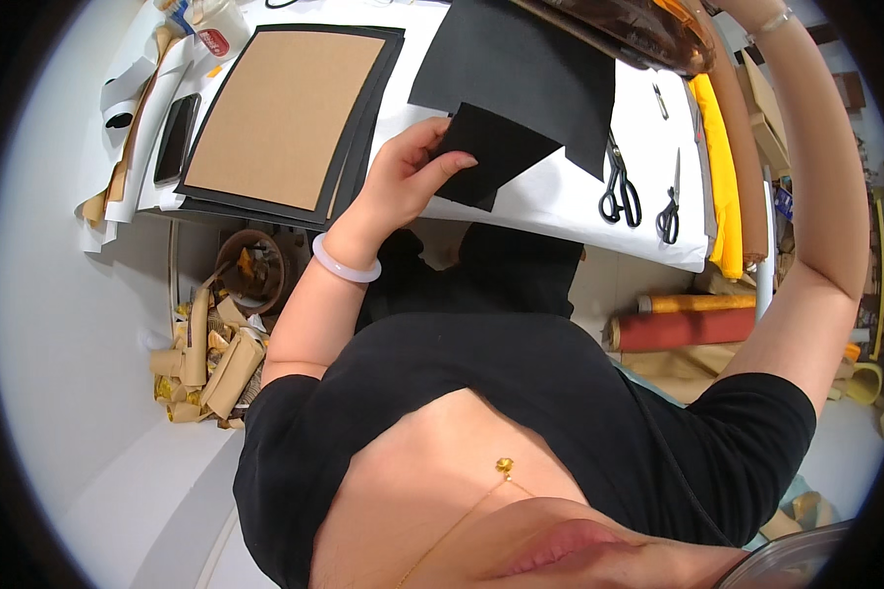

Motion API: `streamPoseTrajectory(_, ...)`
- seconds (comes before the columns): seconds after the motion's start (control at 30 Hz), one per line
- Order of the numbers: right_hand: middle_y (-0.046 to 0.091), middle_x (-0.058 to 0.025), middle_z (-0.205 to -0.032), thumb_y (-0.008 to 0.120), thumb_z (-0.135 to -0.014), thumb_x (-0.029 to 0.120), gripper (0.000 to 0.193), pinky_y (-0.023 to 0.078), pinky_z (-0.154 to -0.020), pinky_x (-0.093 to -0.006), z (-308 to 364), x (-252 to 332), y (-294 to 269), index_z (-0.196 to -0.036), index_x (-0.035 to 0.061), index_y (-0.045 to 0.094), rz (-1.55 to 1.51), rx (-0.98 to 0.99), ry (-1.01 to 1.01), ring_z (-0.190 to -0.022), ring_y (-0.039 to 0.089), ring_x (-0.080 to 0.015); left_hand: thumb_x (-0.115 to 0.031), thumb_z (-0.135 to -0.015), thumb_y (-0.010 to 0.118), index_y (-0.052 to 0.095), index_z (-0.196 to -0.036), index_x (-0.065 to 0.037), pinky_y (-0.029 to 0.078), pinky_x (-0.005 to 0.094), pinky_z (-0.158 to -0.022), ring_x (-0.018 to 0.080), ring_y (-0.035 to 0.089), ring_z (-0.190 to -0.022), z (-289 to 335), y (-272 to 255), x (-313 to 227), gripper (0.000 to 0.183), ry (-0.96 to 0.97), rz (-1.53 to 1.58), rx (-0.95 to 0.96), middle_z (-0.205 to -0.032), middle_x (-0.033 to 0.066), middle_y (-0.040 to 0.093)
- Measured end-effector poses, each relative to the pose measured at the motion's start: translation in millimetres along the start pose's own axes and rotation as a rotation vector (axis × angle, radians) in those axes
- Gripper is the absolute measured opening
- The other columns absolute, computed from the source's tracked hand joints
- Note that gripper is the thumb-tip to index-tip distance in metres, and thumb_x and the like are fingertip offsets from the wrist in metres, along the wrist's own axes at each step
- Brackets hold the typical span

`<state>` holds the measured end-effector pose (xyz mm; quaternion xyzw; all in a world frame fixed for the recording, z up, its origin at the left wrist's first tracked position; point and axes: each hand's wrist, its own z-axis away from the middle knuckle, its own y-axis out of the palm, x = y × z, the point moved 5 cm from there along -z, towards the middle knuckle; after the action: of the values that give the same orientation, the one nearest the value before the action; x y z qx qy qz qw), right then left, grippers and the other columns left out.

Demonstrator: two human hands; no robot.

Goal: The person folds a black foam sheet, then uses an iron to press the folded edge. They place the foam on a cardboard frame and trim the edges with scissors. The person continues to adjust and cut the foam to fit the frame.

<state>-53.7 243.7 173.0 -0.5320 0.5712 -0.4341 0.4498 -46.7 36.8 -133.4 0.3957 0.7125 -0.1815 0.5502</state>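
My left hand (410,175) pinches a small black sheet (501,147) near the table's front edge, thumb on top and fingers curled behind. The sheet looks bent or made of overlapping pieces; I cannot tell which. Just beyond it lies a larger black sheet (521,64), partly covered by the small one. My right arm stretches up to the far right, and my right hand (746,10) is mostly cut off by the top edge, its fingers out of sight. Near it sits a glossy brown, see-through bundle (648,29).
Two black-handled scissors (620,187) and small snips (660,101) lie on the table's right. At left are a tan board (285,118) on black sheets, a phone (177,137) and paper rolls (152,128). Yellow material (719,187) lines the right edge; a bin (255,270) stands below.
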Motion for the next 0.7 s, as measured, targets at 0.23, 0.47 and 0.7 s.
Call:
streamPoseTrajectory(0.23,0.065,-0.0151,-0.072,0.085,-0.084,0.033,0.043,0.049,-0.063,-0.0323,62,73,-13,-0.095,-0.0044,0.067,0.046,-0.023,-0.104,-0.062,0.056,-0.0201,-0.003,-0.099,0.069,0.062,-0.124,0.003,0.049,0.0205,-0.075,0.0053,0.060,-0.087,3,-3,0,0.027,0.014,0.011,-0.048,-0.097,0.0020,0.070)
streamPoseTrajectory(0.47,0.051,-0.0097,-0.061,0.090,-0.080,0.034,0.046,0.041,-0.055,-0.0312,94,90,-26,-0.084,0.0002,0.059,0.118,0.027,-0.081,-0.055,0.044,-0.0170,-0.004,-0.099,0.069,0.062,-0.125,0.006,0.051,0.0210,-0.080,0.0069,0.064,-0.091,-3,4,6,0.029,0.070,0.036,-0.015,-0.101,0.0044,0.071)
streamPoseTrajectory(0.7,0.053,-0.0092,-0.061,0.093,-0.077,0.033,0.046,0.042,-0.053,-0.0297,109,110,-34,-0.084,0.0028,0.059,0.092,0.124,-0.270,-0.053,0.051,-0.0196,-0.007,-0.098,0.069,0.065,-0.123,0.005,0.053,0.0240,-0.087,0.0103,0.067,-0.100,-2,-6,13,0.028,0.109,-0.083,-0.075,-0.107,0.0056,0.073)
